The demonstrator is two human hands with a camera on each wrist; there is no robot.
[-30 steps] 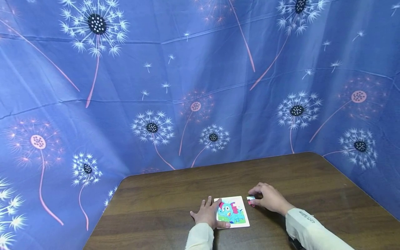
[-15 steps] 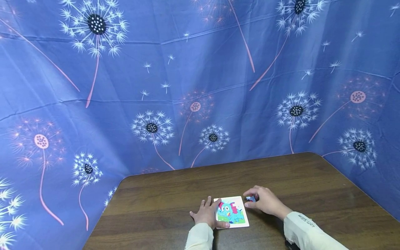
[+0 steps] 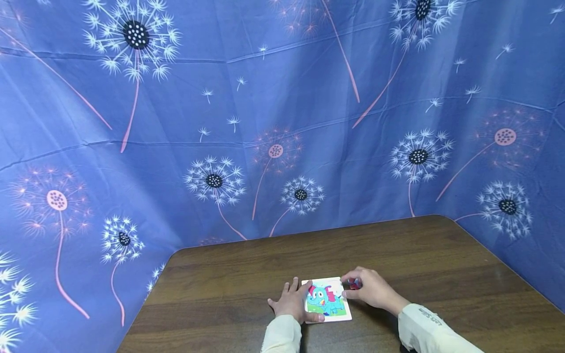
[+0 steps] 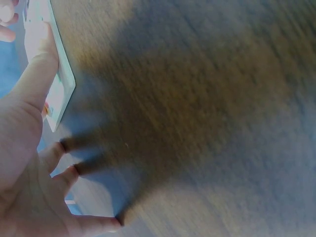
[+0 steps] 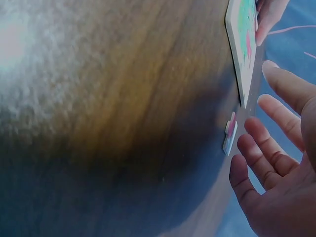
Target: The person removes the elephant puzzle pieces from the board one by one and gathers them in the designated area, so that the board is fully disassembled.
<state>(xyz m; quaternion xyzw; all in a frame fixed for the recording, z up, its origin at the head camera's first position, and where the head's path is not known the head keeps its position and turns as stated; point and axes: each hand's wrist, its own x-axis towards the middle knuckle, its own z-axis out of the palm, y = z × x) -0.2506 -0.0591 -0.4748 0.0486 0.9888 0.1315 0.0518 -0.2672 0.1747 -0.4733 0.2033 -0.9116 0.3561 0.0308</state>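
A square jigsaw puzzle with a blue elephant picture lies flat on the table in the head view. On its left side rests my left hand, thumb over the lower edge and index finger at the upper left corner. The other fingers spread onto the wood. My right hand is at the puzzle's right edge, thumb and index finger apart. Below that hand a loose puzzle piece lies on the table, apart from the board and partly hidden in the head view. Nothing shows between the right fingers.
The brown wooden table reaches back to a blue cloth printed with dandelions. Cream sleeves cover both forearms.
My right hand has shifted left, from around the loose piece to the puzzle's right edge. The piece stays roughly in place. My left hand has not moved.
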